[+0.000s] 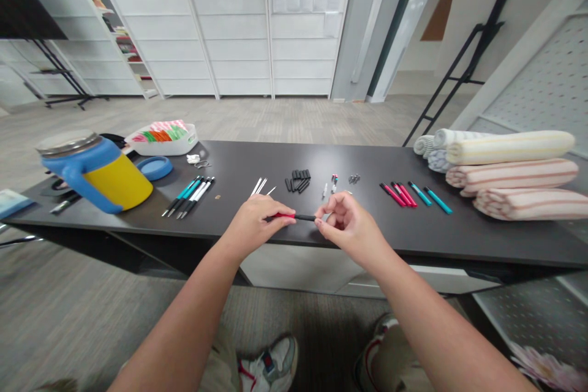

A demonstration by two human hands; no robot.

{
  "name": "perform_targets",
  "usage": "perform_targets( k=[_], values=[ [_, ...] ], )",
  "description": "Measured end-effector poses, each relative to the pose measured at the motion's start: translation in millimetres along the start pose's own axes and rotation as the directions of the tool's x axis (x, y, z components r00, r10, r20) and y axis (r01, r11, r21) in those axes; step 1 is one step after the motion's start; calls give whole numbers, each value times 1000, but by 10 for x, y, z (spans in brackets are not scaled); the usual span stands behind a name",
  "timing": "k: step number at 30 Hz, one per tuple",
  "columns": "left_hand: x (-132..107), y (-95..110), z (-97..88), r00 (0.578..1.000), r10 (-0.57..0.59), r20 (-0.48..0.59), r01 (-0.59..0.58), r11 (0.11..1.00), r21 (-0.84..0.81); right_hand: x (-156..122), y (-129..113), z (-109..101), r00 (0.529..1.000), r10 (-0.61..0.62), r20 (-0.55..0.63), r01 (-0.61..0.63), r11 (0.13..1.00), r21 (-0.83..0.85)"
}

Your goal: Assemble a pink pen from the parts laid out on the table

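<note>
My left hand (257, 226) grips the red end of a red-and-black pen barrel (296, 217). My right hand (351, 226) pinches its black end between thumb and fingers, above the table's front edge. On the dark table (257, 162), a row of parts lies beyond my hands: white-and-teal pens (188, 197), thin white refills (258, 187), short black tubes (297, 180), small pen parts (333, 184) and tiny metal springs (353, 179). Red pens (397, 194) and teal pens (430, 200) lie further right.
A blue-and-yellow insulated mug (103, 174) and its blue lid (155, 168) stand at the left, near a white bin (160, 139) of colourful packets. Rolled striped towels (509, 162) are piled at the right end. Carpet lies beyond the table.
</note>
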State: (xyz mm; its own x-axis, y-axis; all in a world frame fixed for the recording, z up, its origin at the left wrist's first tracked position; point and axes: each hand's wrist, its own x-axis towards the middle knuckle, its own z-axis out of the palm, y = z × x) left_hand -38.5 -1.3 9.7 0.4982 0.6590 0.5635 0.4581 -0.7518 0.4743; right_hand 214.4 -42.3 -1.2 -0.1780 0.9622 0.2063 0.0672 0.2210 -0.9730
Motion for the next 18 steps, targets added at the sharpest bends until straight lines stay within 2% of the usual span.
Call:
perform_targets(
  k=[12, 18],
  values=[
    [-12, 6, 17, 999, -39, -5, 39, 999, 4, 11, 40, 25, 998, 39, -59, -39, 999, -13],
    [7, 21, 9, 999, -36, -3, 36, 999, 26, 32, 43, 20, 993, 40, -109, -34, 998, 54]
  ],
)
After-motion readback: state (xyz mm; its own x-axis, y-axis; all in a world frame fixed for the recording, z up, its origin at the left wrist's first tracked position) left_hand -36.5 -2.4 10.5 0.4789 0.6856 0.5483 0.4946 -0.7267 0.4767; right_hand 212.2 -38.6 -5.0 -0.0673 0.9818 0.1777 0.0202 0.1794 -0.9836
